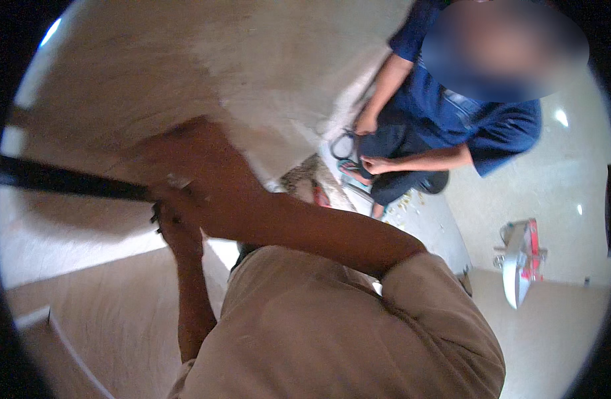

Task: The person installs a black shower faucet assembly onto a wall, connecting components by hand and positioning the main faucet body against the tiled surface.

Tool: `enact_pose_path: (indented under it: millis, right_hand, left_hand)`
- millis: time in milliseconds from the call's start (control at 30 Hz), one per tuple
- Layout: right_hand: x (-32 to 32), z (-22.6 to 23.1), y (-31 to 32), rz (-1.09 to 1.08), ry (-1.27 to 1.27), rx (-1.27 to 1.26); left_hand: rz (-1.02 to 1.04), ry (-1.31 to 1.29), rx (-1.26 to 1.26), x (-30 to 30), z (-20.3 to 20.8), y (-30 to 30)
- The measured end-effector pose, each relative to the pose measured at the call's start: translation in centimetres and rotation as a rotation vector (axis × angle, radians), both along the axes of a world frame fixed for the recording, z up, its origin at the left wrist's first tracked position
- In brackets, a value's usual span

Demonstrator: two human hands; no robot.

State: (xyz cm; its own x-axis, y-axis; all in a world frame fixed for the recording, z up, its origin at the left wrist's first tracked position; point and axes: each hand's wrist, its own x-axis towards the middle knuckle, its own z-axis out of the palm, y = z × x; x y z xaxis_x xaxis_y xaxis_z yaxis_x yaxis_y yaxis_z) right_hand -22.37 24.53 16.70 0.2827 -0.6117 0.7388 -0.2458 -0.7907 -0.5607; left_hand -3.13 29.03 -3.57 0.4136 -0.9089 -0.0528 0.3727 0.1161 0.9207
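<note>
Black bar (66,179) held level over pale board (119,80) | right hand (199,166) closed around its near end | left hand (176,226) gripped just beneath | step judged: bar being worked against board | steady two-handed hold needed next.

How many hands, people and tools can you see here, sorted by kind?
The wearer's hands: 2, right hand and left hand, both on a long dark bar
Other person crouching: 1, with 2 hands
Dark bar: 1
White and red tool on floor: 1
Total: 7
</note>
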Motion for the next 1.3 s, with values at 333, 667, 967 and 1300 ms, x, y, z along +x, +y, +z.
enact_pose_path:
  millis: [333,667,967,1300]
  right_hand:
    - [-12.1,-9.2,3.6,-0.180,0.012,0.704]
    - [-9.0,-6.8,3.7,0.429,-0.264,1.341]
    - [-5.0,-3.5,-2.5,0.475,-0.466,1.595]
    - [-5.1,-5.1,-2.2,0.398,-0.410,1.562]
  left_hand:
    - [0.044,0.224,0.031,-2.6,3.2,0.1]
    - [-0.008,0.276,-0.028,-2.9,3.9,0.3]
    - [-0.025,0.211,0.019,-3.5,5.5,0.3]
    - [0.024,0.006,-0.031,-3.4,4.8,-0.2]
